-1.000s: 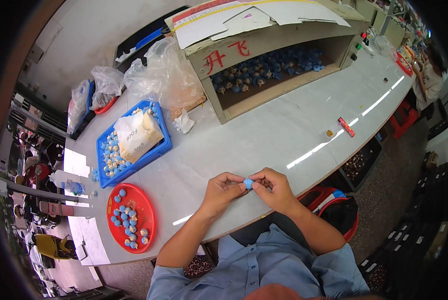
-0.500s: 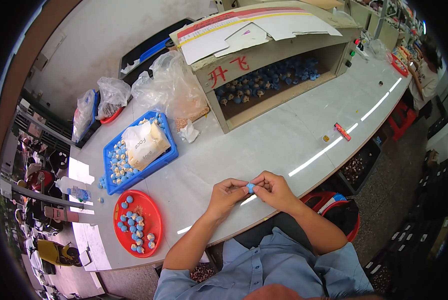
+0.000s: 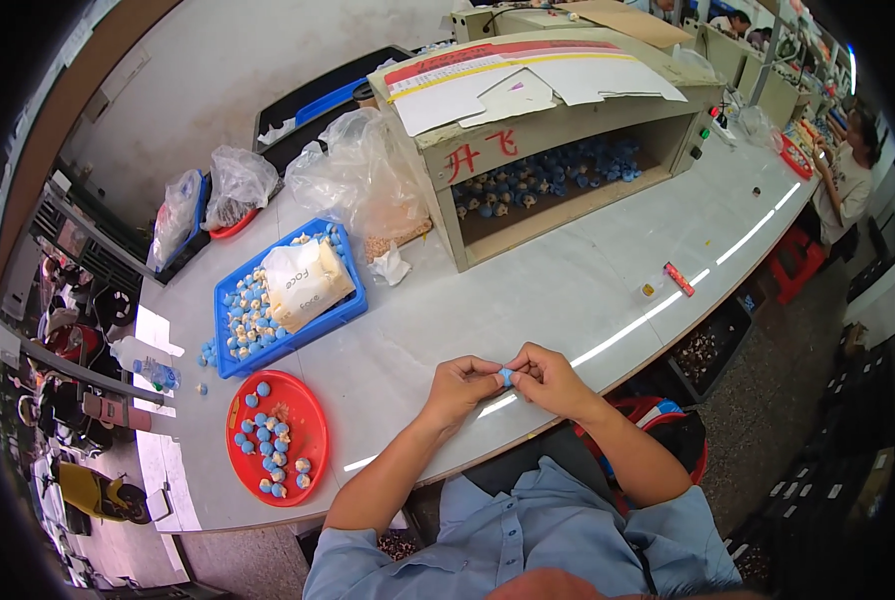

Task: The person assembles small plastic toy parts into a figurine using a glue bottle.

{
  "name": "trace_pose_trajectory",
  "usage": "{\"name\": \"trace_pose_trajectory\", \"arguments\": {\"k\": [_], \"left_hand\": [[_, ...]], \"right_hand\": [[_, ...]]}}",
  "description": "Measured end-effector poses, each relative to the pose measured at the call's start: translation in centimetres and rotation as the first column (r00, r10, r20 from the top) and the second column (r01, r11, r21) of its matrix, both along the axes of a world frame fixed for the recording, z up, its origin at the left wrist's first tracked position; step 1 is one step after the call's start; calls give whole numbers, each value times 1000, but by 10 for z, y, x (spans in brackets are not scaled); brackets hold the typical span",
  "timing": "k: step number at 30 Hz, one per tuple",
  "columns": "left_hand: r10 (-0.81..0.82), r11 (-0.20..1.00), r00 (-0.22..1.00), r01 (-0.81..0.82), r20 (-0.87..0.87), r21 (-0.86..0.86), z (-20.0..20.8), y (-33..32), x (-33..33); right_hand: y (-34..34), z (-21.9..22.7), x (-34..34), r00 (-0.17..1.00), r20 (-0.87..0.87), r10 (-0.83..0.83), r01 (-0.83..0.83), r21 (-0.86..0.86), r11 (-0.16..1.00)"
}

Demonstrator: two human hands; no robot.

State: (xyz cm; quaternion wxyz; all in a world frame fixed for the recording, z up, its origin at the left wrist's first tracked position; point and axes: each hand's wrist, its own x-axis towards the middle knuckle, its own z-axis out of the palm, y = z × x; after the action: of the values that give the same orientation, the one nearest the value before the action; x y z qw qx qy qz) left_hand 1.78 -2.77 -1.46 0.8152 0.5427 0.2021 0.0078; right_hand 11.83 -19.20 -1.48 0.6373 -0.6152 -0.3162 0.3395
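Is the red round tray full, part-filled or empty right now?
Part-filled: small blue-and-cream balls sit in the red round tray, with much of its floor bare.

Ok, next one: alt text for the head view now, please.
A person's left hand and right hand pinch a small blue piece over a pale tabletop. At left are a red plate of blue-and-cream pieces and a blue tray holding more and a white packet; beyond stands an open-fronted box.
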Motion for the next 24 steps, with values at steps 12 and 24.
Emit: {"name": "trace_pose_trajectory", "arguments": {"k": [12,24], "left_hand": [[-16,1000,999,16,-30,10,-2,2,2],[-4,1000,1000,4,-30,7,-5,2,2]], "right_hand": [[2,-4,1,997,74,9,-4,-65,998],[3,-4,0,998,58,-4,6,-49,999]]}}
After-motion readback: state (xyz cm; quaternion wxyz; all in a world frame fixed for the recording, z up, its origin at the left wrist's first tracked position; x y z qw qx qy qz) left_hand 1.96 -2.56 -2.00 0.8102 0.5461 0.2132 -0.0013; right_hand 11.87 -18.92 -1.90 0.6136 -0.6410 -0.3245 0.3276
